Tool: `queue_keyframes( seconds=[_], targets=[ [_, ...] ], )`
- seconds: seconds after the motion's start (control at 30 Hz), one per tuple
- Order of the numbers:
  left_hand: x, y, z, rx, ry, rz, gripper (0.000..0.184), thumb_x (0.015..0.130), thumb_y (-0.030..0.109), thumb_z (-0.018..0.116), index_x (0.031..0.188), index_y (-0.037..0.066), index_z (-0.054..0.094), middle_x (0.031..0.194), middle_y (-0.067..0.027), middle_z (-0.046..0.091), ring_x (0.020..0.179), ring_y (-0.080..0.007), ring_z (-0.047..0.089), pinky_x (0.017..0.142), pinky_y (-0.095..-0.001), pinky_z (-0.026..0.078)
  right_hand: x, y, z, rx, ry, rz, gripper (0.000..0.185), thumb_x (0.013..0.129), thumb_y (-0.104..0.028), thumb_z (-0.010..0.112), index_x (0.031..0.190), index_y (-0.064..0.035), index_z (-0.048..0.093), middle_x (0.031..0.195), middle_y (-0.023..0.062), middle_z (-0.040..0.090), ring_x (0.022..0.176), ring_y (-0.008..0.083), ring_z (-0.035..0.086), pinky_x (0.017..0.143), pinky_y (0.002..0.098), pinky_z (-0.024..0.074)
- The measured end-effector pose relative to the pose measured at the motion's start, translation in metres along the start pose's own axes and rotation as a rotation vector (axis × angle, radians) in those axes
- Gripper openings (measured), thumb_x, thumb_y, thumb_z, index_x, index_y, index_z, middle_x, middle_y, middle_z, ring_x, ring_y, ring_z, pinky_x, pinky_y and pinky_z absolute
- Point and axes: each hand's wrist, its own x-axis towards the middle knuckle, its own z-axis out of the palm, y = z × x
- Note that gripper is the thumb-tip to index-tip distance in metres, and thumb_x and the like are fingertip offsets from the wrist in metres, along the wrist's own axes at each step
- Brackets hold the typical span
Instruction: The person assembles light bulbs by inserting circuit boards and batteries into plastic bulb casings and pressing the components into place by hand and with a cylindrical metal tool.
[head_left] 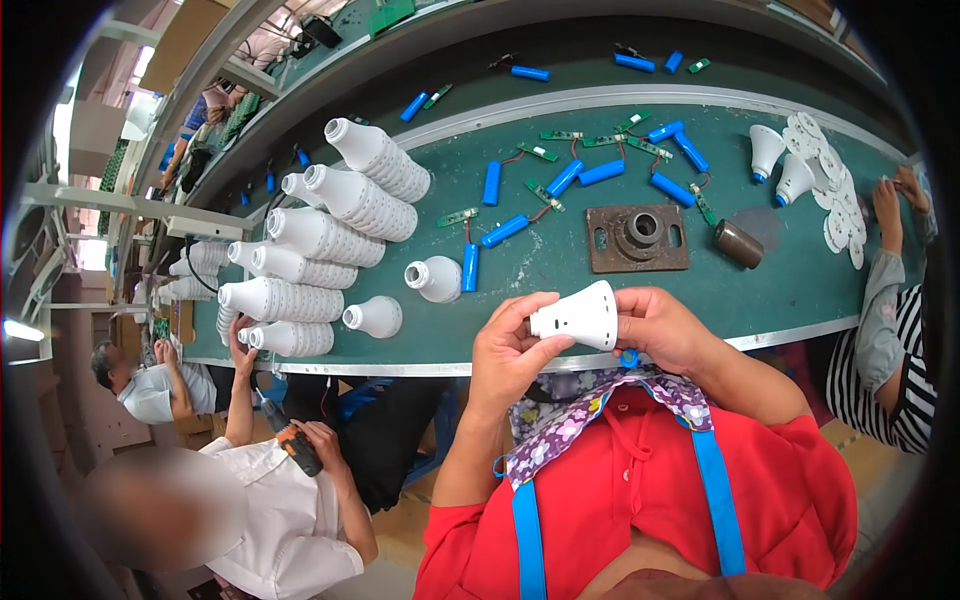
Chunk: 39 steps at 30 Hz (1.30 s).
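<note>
Over the front edge of the bench I hold a white plastic bulb housing on its side, narrow neck to the left and wide rim to the right. The fingers and thumb of my left hand close around the neck. At the wide end, my right hand grips the rim. A small blue piece shows just under my right fingers; its kind is unclear. Beyond my hands sit a brown metal fixture with a raised ring and a dark metal cylinder on its side.
Stacked bulb housings fill the left side. Blue batteries wired to green circuit boards lie across the back. White discs spread at the right. A co-worker with a power driver is at left, another person at right.
</note>
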Motion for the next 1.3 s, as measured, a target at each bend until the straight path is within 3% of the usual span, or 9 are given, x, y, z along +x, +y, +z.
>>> queue_keyframes(
  seconds=[0.6,1.1,1.2,1.3],
  targets=[
    [-0.002,0.001,0.004,-0.028,0.021,-0.088,0.044,0.071,-0.008,0.069,0.112,-0.003,0.055,0.105,-0.0053,0.054,0.092,-0.013,0.057,0.074,-0.0246,0.05,-0.002,0.0,0.0,0.055,0.006,0.042,0.022,0.084,-0.016,0.061,0.1,-0.0002,0.064,0.087,0.0021,0.065,0.07,0.0045,0.056,0.058,0.0194,0.0419],
    [0.001,0.003,0.005,0.163,0.019,0.049,0.044,0.07,-0.006,0.07,0.111,-0.002,0.057,0.106,-0.0079,0.051,0.092,-0.0143,0.058,0.07,-0.0227,0.055,-0.009,-0.008,-0.007,0.138,-0.08,0.082,0.027,0.089,-0.02,0.054,0.108,-0.0004,0.059,0.087,0.001,0.06,0.068,0.0046,0.048,0.057,0.0215,0.0393],
    [0.001,0.0,0.007,0.341,0.006,0.076,0.05,0.068,-0.01,0.07,0.114,-0.003,0.054,0.113,-0.0101,0.047,0.096,-0.0171,0.057,0.074,-0.0243,0.054,-0.009,-0.011,0.0,-0.283,0.022,0.013,0.027,0.088,-0.018,0.055,0.108,-0.0011,0.059,0.091,0.0025,0.061,0.076,0.0058,0.052,0.065,0.0233,0.0433],
    [0.001,0.001,0.016,0.364,0.149,0.148,0.054,0.069,-0.011,0.068,0.118,-0.001,0.05,0.122,-0.0115,0.041,0.095,-0.0186,0.059,0.073,-0.0243,0.055,-0.006,-0.011,0.005,-0.266,0.066,-0.057,0.025,0.087,-0.015,0.057,0.107,-0.0012,0.061,0.095,0.0033,0.063,0.085,0.0082,0.055,0.075,0.0259,0.045]
  ],
)
